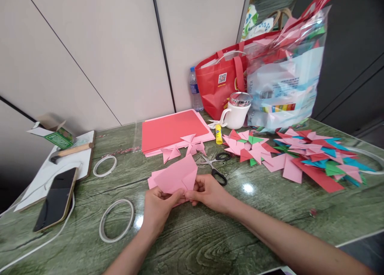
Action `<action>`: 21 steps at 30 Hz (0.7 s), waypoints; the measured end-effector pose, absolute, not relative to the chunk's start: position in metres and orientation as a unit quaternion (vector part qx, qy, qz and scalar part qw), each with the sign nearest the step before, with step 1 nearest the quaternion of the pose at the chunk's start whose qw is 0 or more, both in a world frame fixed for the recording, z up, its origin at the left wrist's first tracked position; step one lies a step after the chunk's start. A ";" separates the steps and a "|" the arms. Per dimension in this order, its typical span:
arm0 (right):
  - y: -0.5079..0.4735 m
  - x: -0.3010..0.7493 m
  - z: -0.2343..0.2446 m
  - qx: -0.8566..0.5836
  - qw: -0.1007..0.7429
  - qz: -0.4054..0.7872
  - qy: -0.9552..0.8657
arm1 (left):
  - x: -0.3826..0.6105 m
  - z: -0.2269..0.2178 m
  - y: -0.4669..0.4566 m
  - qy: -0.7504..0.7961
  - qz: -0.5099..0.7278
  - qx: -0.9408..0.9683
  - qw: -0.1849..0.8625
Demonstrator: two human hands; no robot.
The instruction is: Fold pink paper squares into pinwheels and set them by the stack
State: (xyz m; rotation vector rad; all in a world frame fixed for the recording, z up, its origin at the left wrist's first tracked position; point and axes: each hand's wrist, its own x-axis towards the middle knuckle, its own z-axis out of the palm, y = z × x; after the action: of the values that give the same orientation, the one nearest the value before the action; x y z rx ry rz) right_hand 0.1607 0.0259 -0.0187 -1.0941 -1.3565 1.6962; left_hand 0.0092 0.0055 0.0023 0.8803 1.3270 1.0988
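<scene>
A folded sheet of pink paper (175,175) is held up between both hands over the table. My left hand (163,205) pinches its lower edge with thumb and fingers. At the lower right corner, my right hand (207,193) grips the same sheet, thumbs nearly meeting. More pink paper shows behind it, partly hidden. Just beyond lie small folded pink paper pieces (170,153) and a stack of red and pink sheets (174,129). Black-handled scissors (220,169) lie open to the right of the paper.
Folded paper shapes in several colours (324,151) are heaped at right. Behind stand a glue stick (219,135), white mug (237,113), water bottle (195,93), red bag (216,89) and clear plastic bag (285,83). Tape rolls (117,221), a phone (57,199) and a hammer (72,151) lie left.
</scene>
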 end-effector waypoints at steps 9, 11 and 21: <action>0.027 0.163 -0.010 -0.370 0.470 0.633 -0.491 | 0.001 0.010 0.011 0.545 0.452 0.451 0.544; 0.028 0.166 -0.008 -0.423 0.506 0.576 -0.483 | 0.000 0.012 0.012 0.530 0.440 0.479 0.544; 0.026 0.160 -0.015 -0.400 0.487 0.632 -0.451 | -0.005 0.005 0.015 0.522 0.533 0.425 0.513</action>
State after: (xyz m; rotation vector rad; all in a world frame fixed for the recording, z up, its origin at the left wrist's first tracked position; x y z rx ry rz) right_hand 0.1605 0.0262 -0.0153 -0.9735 -1.0968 1.5383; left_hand -0.0046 0.0150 0.0049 1.0226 1.2563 1.2812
